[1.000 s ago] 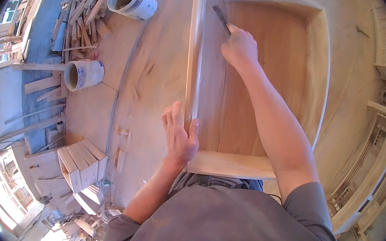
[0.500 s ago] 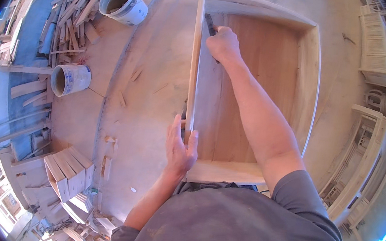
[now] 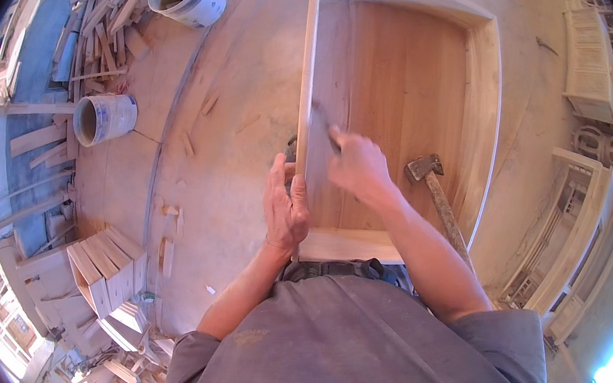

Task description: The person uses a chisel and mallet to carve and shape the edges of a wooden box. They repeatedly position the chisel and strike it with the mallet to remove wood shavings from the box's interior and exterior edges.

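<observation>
A shallow wooden box like a drawer (image 3: 482, 75) lies open side up before me, with pale walls and a reddish-brown bottom panel. Inside it, my right hand (image 3: 361, 166) is closed around a narrow dark scraper-like tool (image 3: 333, 140), blurred, its far end near the left wall. Against the outside of that wall rests my left hand (image 3: 287, 208), fingers stretched out and thumb apart. A small dark object (image 3: 292, 147) shows just beyond its fingertips, mostly hidden. To the right of my right hand, a hammer (image 3: 424, 169) with a worn wooden handle lies within the box.
Two white buckets (image 3: 205, 7) (image 3: 117, 115) stand on the dusty floor at left, beside a heap of wood offcuts (image 3: 114, 18). Stacked wooden pieces (image 3: 108, 263) sit at lower left. Wooden furniture frames (image 3: 577, 237) line the right side.
My right hand has drawn the dark tool from the box's far left corner toward me. The hammer now shows from behind my forearm. The view has shifted slightly.
</observation>
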Demonstrator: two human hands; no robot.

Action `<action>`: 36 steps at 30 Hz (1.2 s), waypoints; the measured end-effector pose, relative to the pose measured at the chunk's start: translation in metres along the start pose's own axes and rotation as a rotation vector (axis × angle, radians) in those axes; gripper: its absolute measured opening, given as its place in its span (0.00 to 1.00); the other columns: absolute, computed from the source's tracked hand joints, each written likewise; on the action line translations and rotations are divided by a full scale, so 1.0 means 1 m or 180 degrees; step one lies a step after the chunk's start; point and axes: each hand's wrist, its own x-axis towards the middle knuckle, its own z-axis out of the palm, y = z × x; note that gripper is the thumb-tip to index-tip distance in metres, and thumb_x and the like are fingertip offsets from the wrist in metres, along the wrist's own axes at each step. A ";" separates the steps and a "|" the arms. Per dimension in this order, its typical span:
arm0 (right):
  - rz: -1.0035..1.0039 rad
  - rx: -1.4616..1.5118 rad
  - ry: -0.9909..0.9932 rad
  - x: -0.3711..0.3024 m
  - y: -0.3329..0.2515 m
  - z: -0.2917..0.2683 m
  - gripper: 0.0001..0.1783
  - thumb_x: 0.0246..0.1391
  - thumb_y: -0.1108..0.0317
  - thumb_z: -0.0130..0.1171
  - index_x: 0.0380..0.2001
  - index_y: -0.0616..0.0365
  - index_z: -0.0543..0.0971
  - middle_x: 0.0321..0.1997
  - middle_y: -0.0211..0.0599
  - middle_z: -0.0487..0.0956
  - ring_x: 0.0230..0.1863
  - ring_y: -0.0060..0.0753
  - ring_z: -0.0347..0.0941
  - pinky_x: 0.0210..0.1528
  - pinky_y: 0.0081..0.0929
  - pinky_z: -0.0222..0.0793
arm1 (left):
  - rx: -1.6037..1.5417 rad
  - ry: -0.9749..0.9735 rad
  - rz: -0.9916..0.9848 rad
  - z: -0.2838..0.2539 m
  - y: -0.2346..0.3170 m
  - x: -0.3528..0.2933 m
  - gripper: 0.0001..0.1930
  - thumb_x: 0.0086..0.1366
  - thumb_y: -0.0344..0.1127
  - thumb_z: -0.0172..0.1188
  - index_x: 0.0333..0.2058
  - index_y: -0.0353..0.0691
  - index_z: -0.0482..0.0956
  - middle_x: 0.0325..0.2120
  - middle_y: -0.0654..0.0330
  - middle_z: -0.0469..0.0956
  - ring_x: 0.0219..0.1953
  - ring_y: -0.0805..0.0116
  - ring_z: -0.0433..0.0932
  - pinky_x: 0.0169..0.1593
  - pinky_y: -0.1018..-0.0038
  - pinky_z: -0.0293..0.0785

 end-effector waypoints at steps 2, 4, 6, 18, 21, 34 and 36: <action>-0.0243 0.0221 0.0111 -0.007 0.023 0.003 0.20 0.51 0.68 0.56 0.48 0.55 0.84 0.50 0.57 0.83 0.54 0.60 0.79 0.58 0.49 0.75 | 0.0113 0.0032 0.0076 0.001 -0.001 0.000 0.28 0.77 0.39 0.50 0.65 0.21 0.60 0.50 0.44 0.79 0.51 0.49 0.77 0.59 0.59 0.70; -0.0326 0.0485 0.0279 0.007 0.024 -0.007 0.21 0.51 0.68 0.55 0.49 0.56 0.83 0.50 0.58 0.83 0.52 0.61 0.80 0.57 0.49 0.76 | 0.0177 0.0078 0.0069 0.003 -0.005 -0.002 0.29 0.77 0.39 0.50 0.66 0.21 0.60 0.49 0.44 0.79 0.51 0.49 0.77 0.59 0.60 0.71; -0.0257 0.0626 0.0311 0.054 0.004 -0.042 0.24 0.51 0.68 0.54 0.53 0.54 0.83 0.49 0.59 0.83 0.52 0.62 0.79 0.58 0.47 0.75 | -0.0073 0.0090 -0.0077 -0.001 0.002 -0.003 0.28 0.77 0.39 0.51 0.66 0.21 0.60 0.48 0.45 0.79 0.50 0.50 0.78 0.57 0.61 0.72; -0.0443 0.0083 0.0421 0.197 -0.041 -0.076 0.20 0.49 0.68 0.59 0.44 0.66 0.84 0.46 0.57 0.84 0.50 0.57 0.81 0.53 0.43 0.77 | -0.0235 0.0231 -0.0148 0.005 -0.002 -0.002 0.26 0.77 0.36 0.51 0.65 0.22 0.62 0.41 0.50 0.80 0.40 0.59 0.79 0.46 0.68 0.75; -0.0222 -0.0030 0.0440 0.138 -0.037 -0.046 0.19 0.48 0.64 0.61 0.41 0.66 0.84 0.49 0.59 0.84 0.54 0.60 0.80 0.56 0.46 0.77 | -0.0264 0.0245 -0.0194 0.006 -0.002 -0.002 0.26 0.77 0.38 0.50 0.65 0.22 0.63 0.41 0.50 0.80 0.39 0.60 0.79 0.45 0.67 0.75; -0.0787 -0.0318 -0.0981 -0.078 0.029 0.019 0.27 0.47 0.71 0.54 0.53 0.62 0.81 0.43 0.60 0.83 0.49 0.59 0.82 0.52 0.49 0.76 | -0.0098 0.0317 -0.0233 0.004 0.009 -0.001 0.27 0.77 0.39 0.50 0.64 0.21 0.64 0.29 0.53 0.77 0.31 0.62 0.75 0.39 0.67 0.72; -0.0871 -0.0078 -0.0718 -0.064 0.041 0.012 0.24 0.47 0.71 0.54 0.49 0.61 0.84 0.41 0.59 0.84 0.45 0.58 0.83 0.50 0.49 0.77 | 0.0088 0.0346 -0.0208 0.003 0.009 -0.001 0.27 0.77 0.40 0.49 0.64 0.21 0.64 0.27 0.54 0.76 0.29 0.63 0.74 0.37 0.66 0.71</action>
